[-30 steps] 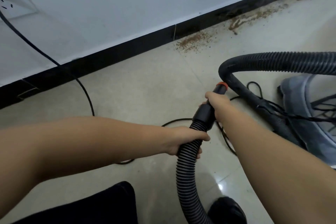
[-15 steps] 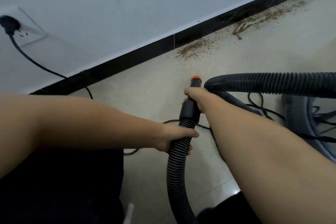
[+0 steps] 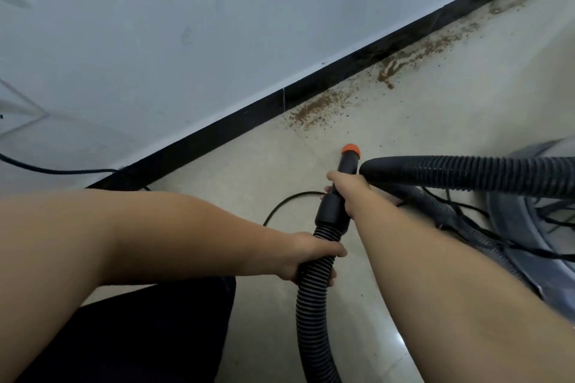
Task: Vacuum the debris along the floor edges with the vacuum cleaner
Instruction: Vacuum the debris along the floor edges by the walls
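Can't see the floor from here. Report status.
Left hand grips hose; right hand grips nozzle. Nozzle short of debris. Cable alongside.

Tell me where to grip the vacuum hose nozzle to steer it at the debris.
Grip the smooth black cuff of the nozzle from its right side, as the right hand does, fingers wrapped behind the orange tip. It looks rigid. The left hand steadies the ribbed hose, which looks flexible.

Two bare hands, the left hand (image 3: 306, 253) and the right hand (image 3: 350, 188), appear with one black ribbed vacuum hose (image 3: 312, 305), one orange-tipped black nozzle (image 3: 348, 162), one grey vacuum cleaner body (image 3: 529, 221), one black skirting board (image 3: 249, 115) and several patches of brown debris (image 3: 314, 109).
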